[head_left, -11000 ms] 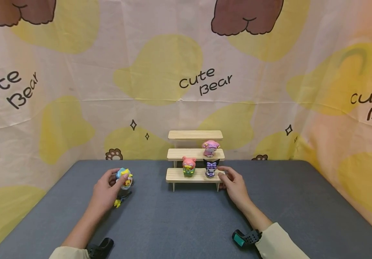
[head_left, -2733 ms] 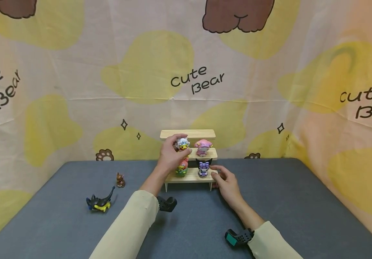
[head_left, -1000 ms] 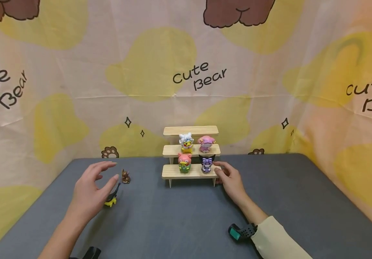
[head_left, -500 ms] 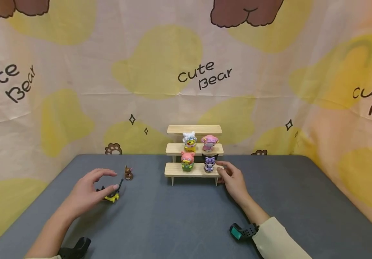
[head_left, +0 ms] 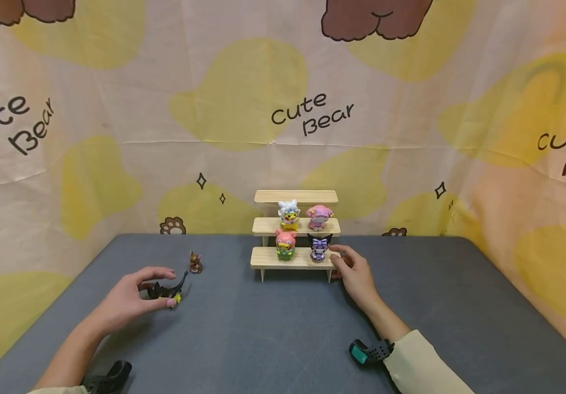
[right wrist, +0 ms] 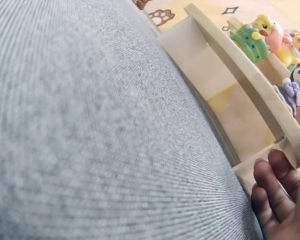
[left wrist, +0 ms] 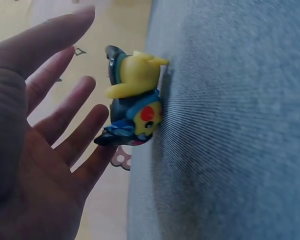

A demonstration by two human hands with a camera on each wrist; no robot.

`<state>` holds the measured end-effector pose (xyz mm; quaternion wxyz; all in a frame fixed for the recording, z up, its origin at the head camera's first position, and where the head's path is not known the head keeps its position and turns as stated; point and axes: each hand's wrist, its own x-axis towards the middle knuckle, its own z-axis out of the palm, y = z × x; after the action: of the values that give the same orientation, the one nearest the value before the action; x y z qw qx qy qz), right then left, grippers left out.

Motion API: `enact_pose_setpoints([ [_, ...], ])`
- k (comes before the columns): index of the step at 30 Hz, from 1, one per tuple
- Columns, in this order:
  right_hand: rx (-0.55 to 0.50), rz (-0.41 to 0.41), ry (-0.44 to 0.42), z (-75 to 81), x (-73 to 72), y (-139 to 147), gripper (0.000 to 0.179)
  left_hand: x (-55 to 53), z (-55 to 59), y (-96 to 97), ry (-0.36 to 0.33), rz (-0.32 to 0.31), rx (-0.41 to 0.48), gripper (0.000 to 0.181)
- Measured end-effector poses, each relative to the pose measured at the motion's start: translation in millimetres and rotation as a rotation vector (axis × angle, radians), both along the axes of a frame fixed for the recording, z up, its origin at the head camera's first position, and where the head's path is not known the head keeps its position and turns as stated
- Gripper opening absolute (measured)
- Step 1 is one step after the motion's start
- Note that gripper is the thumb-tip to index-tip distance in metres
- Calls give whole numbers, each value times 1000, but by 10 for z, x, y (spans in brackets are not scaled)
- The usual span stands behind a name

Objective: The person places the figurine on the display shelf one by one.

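Observation:
My left hand (head_left: 127, 298) reaches over a black-and-yellow figurine (head_left: 161, 291) that lies on the table, its long dark tail pointing up to the right. Seen from the left wrist, the figurine (left wrist: 135, 95) has a yellow body, a red cheek and a dark blue hood; the thumb and spread fingers stand around it with a gap. My right hand (head_left: 357, 276) grips the right end of the lowest step of a three-tier wooden shelf (head_left: 268, 258). From the right wrist, curled fingers (right wrist: 275, 182) show below that end of the shelf board (right wrist: 240, 72).
A small brown figurine (head_left: 196, 262) stands just beyond the black-and-yellow one. On the lowest step are a pink-and-green figurine (head_left: 285, 245) and a purple-and-black one (head_left: 319, 249). The middle step bears a white-and-yellow figurine (head_left: 289, 215) and a pink one (head_left: 319, 218). A printed cloth hangs behind.
My left hand set the white-and-yellow figurine on the middle step, came back left and lowered around the black-and-yellow figurine. The brown figurine came into view. My right hand stayed at the shelf's end.

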<state>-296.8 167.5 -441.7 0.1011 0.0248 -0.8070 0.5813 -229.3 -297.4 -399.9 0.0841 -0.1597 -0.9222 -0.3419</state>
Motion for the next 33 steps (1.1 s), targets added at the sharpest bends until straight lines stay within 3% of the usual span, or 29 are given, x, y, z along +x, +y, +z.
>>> enact_pose_setpoints([
  [9,4,-1,46,-7,20,7,27,-49,-183,-40,-78,23,-17,50],
  [14,14,3,45,-21,13,8,27,-58,-253,-40,-67,42,6,45],
  [25,-4,8,32,-22,30,-18,26,-71,-301,-31,-34,102,-30,39],
  [33,-5,11,57,-37,19,3,27,-82,-254,10,-45,125,-40,40],
])
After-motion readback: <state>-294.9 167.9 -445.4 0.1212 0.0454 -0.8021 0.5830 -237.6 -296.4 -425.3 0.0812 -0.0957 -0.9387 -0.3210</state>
